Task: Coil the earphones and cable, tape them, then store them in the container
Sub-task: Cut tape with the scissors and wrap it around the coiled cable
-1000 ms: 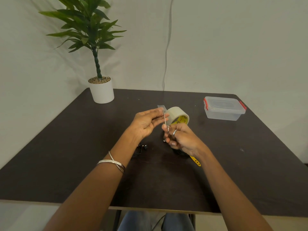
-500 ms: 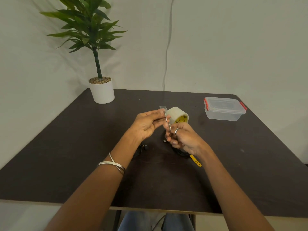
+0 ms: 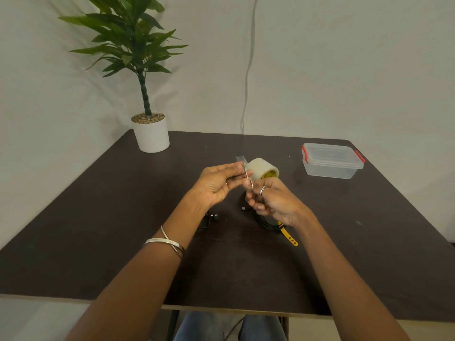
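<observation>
No legible text anywhere.

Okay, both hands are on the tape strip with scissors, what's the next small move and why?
Probably close the scissors to cut the strip: the left hand pinches it taut off the roll, the right hand holds the blades against it.

Right hand [image 3: 273, 203] hides most of the cable [image 3: 264, 221].

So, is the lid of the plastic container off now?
No, the container stands shut on the table, its lid on and red clips at both ends.
</observation>
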Tool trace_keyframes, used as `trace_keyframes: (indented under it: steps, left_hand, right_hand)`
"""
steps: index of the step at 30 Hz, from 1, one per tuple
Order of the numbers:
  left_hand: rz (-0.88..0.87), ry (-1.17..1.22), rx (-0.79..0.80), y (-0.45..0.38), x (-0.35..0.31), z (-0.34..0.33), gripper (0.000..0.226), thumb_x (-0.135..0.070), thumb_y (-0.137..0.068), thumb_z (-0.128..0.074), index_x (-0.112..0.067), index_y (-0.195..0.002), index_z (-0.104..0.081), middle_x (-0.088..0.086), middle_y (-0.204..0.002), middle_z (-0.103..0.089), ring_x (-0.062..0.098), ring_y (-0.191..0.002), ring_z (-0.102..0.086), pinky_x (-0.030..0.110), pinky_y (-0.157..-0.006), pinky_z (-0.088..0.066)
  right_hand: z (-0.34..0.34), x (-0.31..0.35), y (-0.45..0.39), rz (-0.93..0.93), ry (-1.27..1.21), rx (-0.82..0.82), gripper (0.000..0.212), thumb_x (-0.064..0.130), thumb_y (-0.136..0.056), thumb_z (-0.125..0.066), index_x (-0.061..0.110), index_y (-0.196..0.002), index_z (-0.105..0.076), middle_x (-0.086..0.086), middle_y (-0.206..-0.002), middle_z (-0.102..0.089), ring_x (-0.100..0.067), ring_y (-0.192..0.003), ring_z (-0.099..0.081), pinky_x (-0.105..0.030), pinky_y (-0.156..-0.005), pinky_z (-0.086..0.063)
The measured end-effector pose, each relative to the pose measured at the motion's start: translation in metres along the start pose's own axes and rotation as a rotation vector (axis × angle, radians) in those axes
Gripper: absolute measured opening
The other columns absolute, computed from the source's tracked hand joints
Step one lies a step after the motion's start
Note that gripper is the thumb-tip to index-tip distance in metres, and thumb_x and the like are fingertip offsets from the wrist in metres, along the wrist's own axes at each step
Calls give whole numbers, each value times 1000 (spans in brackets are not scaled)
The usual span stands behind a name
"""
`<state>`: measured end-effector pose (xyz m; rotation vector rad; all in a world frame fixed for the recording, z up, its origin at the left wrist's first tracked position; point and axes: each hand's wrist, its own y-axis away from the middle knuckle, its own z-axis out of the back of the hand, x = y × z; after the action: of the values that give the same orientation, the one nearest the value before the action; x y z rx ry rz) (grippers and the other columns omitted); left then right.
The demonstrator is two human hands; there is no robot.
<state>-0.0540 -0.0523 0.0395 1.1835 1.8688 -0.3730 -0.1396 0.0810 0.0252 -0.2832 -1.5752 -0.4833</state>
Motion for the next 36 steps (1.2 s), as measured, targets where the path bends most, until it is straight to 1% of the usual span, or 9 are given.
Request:
trace_keyframes:
  steps: [2, 6, 8, 14, 17, 21, 27, 32, 36]
  left_hand:
    - [0, 0, 3, 0, 0, 0, 11, 7, -87, -58, 12, -95, -63, 25, -88, -69, 28, -76, -73, 34, -67, -61]
    - [4, -9, 17, 2, -1, -2, 12, 7, -87, -57, 11, -97, -64, 20, -82, -71, 24, -73, -73, 29, -60, -60]
    - [-1, -13, 20, 3, -2, -3, 12, 7, -88, -57, 11, -96, -64, 19, -80, -72, 23, -72, -73, 28, -60, -60]
    - [7, -26, 30, 4, -3, -1, 13, 5, -86, -60, 10, -98, -65, 20, -78, -71, 27, -76, -73, 28, -57, -59]
    - [0, -27, 8, 3, -3, -2, 14, -4, -86, -65, 7, -94, -67, 17, -73, -69, 27, -74, -73, 30, -57, -59]
    - [-42, -123, -86, 1, -3, -4, 13, -12, -85, -70, 0, -91, -69, 11, -68, -68, 21, -63, -70, 32, -60, -60]
    - [-52, -180, -120, -3, -1, -4, 5, -10, -85, -69, -5, -85, -68, 8, -62, -68, 19, -58, -69, 33, -63, -61]
    - [-52, -193, -112, -4, -1, -5, 6, -9, -87, -67, -7, -81, -68, 7, -62, -67, 17, -58, -68, 29, -59, -58]
    - [-48, -191, -101, -5, -1, -5, 7, -10, -88, -65, -7, -82, -68, 6, -63, -68, 17, -60, -68, 30, -65, -59]
  right_hand:
    - [0, 1, 0, 4, -6, 1, 35, 33, -93, -59, 8, -68, -59, -8, -60, -52, -8, -40, -36, -15, -35, -22]
    - [0, 3, -5, -7, -15, -10, 40, 40, -91, -59, 8, -68, -59, -8, -60, -52, -9, -40, -36, -14, -34, -21]
    - [1, 5, -5, -9, -14, -6, 41, 42, -90, -60, 9, -67, -59, -8, -60, -53, -9, -40, -36, -14, -33, -22]
    - [2, 2, -5, 4, -26, 4, 35, 32, -92, -60, 8, -68, -58, -7, -60, -51, -7, -40, -35, -15, -34, -19]
    - [4, 4, -4, 6, -21, 19, 34, 33, -91, -61, 7, -69, -59, -7, -60, -51, -7, -39, -36, -15, -33, -21]
    - [4, 6, -5, -8, 19, 21, 39, 40, -92, -59, 8, -70, -59, -8, -62, -52, -8, -40, -36, -15, -33, -21]
    - [4, 9, -8, -27, 33, 18, 42, 46, -91, -58, 9, -69, -59, -8, -63, -52, -10, -42, -35, -14, -34, -19]
    - [3, 13, -9, -44, 73, 35, 46, 53, -88, -58, 9, -74, -58, -7, -62, -51, -10, -40, -31, -15, -38, -16]
    - [4, 13, -10, -47, 49, 33, 45, 53, -88, -58, 9, -76, -58, -4, -58, -45, -9, -39, -28, -14, -37, -15]
